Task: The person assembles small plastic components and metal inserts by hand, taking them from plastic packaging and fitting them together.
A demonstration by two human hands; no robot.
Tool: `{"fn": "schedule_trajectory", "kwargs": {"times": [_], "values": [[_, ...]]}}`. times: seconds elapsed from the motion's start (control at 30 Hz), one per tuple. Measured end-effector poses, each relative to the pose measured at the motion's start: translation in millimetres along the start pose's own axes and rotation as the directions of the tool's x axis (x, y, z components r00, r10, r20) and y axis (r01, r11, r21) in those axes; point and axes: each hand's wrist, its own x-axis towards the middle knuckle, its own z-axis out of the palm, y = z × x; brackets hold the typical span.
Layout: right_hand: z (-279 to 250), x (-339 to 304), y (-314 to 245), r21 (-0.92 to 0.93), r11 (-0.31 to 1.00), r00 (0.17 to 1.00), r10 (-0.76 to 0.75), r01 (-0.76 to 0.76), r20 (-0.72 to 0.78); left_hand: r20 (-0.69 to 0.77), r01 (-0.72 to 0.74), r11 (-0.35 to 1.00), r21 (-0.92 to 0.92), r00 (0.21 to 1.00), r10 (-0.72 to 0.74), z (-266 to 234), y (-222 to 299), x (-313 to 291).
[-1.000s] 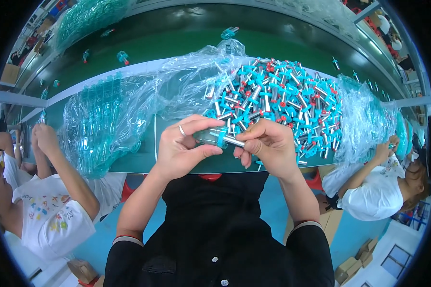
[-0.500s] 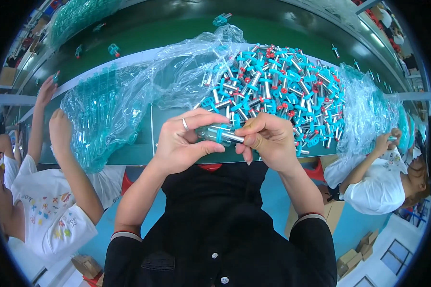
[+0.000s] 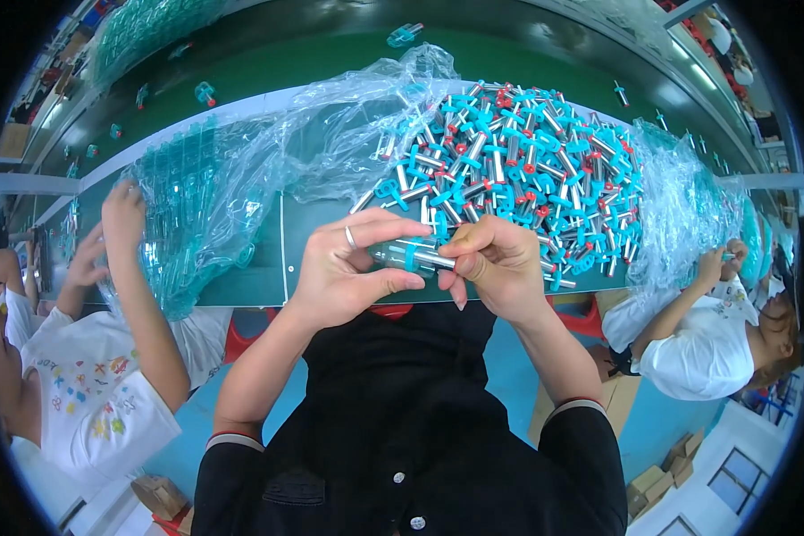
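Above the near edge of the table, my left hand point(image 3: 344, 272) curls its thumb and fingers around a clear plastic tube point(image 3: 389, 256). My right hand point(image 3: 498, 265) pinches a shiny metal cylinder point(image 3: 436, 260) between thumb and fingers. This cylinder lies in line with the tube, a teal collar point(image 3: 410, 256) showing where they meet. How deep it sits inside cannot be made out. Just beyond my hands spreads a large pile of metal cylinders with teal collars and red ends point(image 3: 527, 165).
Left of the pile, a clear plastic bag point(image 3: 183, 196) holds many teal-tinted tubes. Another bag point(image 3: 688, 205) bulges at the right. Behind runs a green conveyor belt point(image 3: 313, 54) carrying scattered assembled pieces. People in white shirts work on both sides, one co-worker's hand point(image 3: 123, 214) beside the left bag.
Both my hands keep their grip with only slight shifts. Pieces on the belt have slid left. The left co-worker's far hand has come back from the belt.
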Motion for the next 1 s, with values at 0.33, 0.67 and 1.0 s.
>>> {"fn": "schedule_trajectory", "kwargs": {"times": [0.33,0.67,1.0], "values": [[-4,2,1,-0.029,0.999,1.000,0.019,-0.018,0.011,-0.027,0.018,0.990,-0.137,0.999,-0.022,4,-3,-3],[-11,8,13,0.011,0.999,0.999,0.049,-0.049,0.013,-0.044,0.020,0.987,-0.157,0.999,-0.028,7,-7,-2],[8,10,-2,-0.211,0.977,0.999,-0.008,0.001,-0.035,-0.002,0.164,0.948,-0.272,0.985,-0.171,1,-11,-11]]}}
